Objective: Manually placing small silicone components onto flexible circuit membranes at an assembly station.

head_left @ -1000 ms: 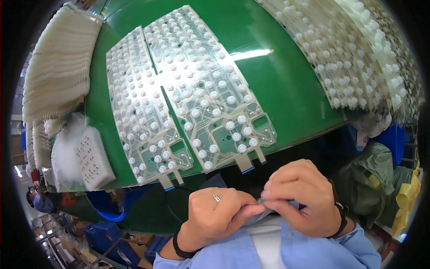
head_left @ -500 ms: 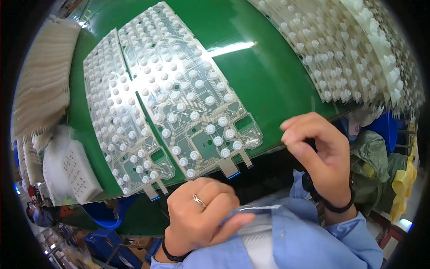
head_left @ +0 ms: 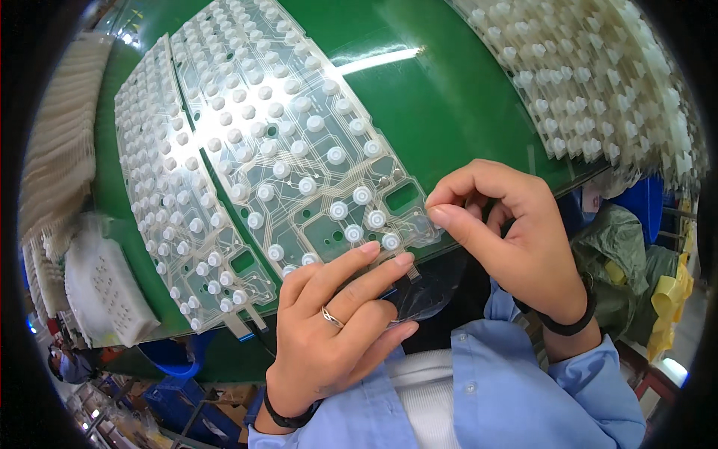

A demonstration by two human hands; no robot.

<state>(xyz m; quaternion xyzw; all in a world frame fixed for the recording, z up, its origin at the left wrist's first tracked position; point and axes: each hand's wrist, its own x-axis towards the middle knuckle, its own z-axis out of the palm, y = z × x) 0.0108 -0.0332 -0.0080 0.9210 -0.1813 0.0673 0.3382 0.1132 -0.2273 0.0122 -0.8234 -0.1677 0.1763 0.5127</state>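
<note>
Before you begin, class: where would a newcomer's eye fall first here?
Probably on the left sheet and right sheet, clear with white domes, side by side on the green table. Next come the left hand, fingers spread at the right sheet's near edge, and the right hand, thumb and forefinger together by that sheet's right corner. The stack at upper right also stands out.

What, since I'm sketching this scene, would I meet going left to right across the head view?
Whitish stack, left circuit sheet, right circuit sheet, right hand, green plastic bag, yellow material.
</note>
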